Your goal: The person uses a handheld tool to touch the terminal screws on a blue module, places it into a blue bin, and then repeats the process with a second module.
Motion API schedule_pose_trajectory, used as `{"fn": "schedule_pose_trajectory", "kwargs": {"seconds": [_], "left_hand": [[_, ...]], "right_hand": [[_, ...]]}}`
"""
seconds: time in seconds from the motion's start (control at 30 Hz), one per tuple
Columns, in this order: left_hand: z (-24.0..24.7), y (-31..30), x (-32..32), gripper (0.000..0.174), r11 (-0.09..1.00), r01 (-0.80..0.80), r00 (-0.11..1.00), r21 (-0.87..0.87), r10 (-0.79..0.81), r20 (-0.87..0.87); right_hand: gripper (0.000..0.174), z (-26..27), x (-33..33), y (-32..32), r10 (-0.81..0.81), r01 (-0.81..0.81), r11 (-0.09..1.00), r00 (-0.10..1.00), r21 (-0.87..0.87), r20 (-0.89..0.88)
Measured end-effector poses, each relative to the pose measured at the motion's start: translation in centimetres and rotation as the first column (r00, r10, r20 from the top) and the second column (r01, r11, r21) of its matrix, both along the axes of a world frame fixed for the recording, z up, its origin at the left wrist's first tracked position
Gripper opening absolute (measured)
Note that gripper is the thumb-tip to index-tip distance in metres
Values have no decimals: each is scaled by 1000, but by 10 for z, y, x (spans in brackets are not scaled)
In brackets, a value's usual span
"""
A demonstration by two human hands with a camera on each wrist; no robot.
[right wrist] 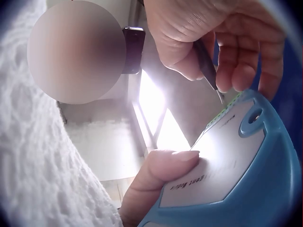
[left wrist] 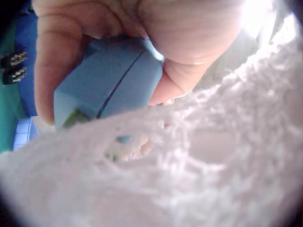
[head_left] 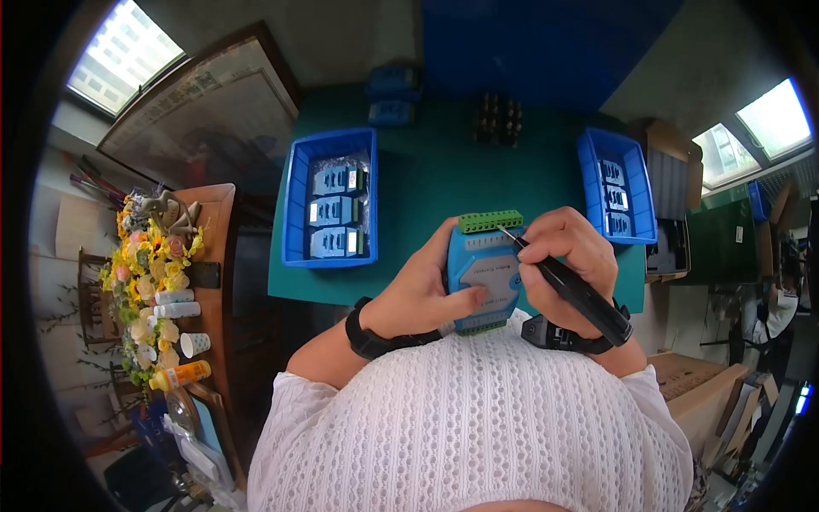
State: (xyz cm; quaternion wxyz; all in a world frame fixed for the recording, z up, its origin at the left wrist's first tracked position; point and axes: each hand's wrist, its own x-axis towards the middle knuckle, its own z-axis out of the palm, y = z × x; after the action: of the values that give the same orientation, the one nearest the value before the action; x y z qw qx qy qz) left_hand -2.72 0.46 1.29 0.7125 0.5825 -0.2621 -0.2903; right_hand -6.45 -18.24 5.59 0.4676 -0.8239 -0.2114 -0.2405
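indoors, green table (head_left: 444,175) bearing blue bins (head_left: 296,209), bright windows (head_left: 128,53), left grip (head_left: 414,294) holding blue module (head_left: 488,273), right grip (head_left: 573,249) pinching black tool (head_left: 584,299)

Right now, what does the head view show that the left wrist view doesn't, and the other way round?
Only the head view: the black screwdriver in the right hand, the printed label facing up on the blue module, and the yellow flowers off to the left.

Only the left wrist view: the dark line running along the module's side.

Both: the left hand gripping the module, the white knit top, and black parts on the green table.
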Motion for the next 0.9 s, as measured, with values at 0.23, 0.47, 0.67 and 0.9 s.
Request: {"fn": "schedule_pose_trajectory", "kwargs": {"seconds": [0.23, 0.47, 0.67, 0.9], "left_hand": [[0, 0, 2, 66, 1000, 21, 1000, -14, -21, 0], [2, 1, 3, 67, 999, 38, 999, -23, -38, -1], [2, 2, 5, 66, 999, 50, 999, 1, -50, 17], [4, 1, 4, 65, 999, 48, 999, 0, -48, -3]], "right_hand": [[18, 10, 1, -3, 8, -14, 994, 998, -108, -56], [18, 14, 1, -5, 9, -21, 995, 992, -94, -127], [16, 13, 2, -5, 15, -21, 999, 990, -42, -141], [17, 13, 2, -3, 25, -29, 999, 988, -28, -150]]}}
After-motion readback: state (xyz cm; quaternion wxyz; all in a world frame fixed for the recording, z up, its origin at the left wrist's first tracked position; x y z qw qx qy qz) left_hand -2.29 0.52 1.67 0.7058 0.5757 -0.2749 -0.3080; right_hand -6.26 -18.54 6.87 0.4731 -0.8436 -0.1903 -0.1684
